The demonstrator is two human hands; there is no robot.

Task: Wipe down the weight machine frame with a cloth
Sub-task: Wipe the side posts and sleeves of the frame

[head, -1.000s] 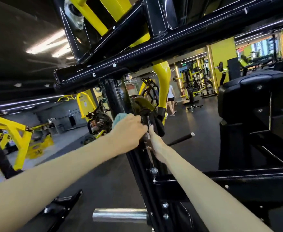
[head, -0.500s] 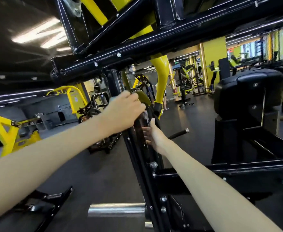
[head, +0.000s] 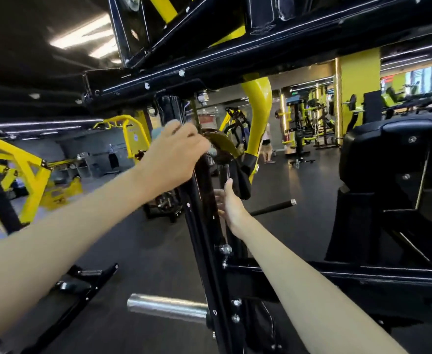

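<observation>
Although motion blur smears the centre, the layout reads ok. Far left: yellow machine [head: 18, 169], background, not ours.

Left of centre: left hand [head: 174, 154] curled over the top of the black upright [head: 204, 213] of the weight machine frame [head: 235, 65], just under the overhead beam. Cloth [head: 157, 132] is bunched under that palm. Only a pale blue sliver shows at the hand's upper-left edge, rest hidden. Grip: fingers closed on the cloth, pressing it onto the post.

Lower centre: chrome peg [head: 166, 306] sticks out left from the post base.

Just right of the post: right hand [head: 231, 203], thumb up, lying against the post's right side. Can't tell whether its fingers wrap the tube or just brace flat.

Right edge: black pad [head: 388, 154], apart from both hands.

Handling, my read: cloth is light and soft and conforms to the tube, so hold it wadded in the palm with fingers wrapped part-way round the post. Frame is stiff, heavy, bolted, with glossy paint that is likely slick. Bolt heads down the post could snag fabric. Brace on bare tube.

Containers: none I can make out near the work.
</observation>
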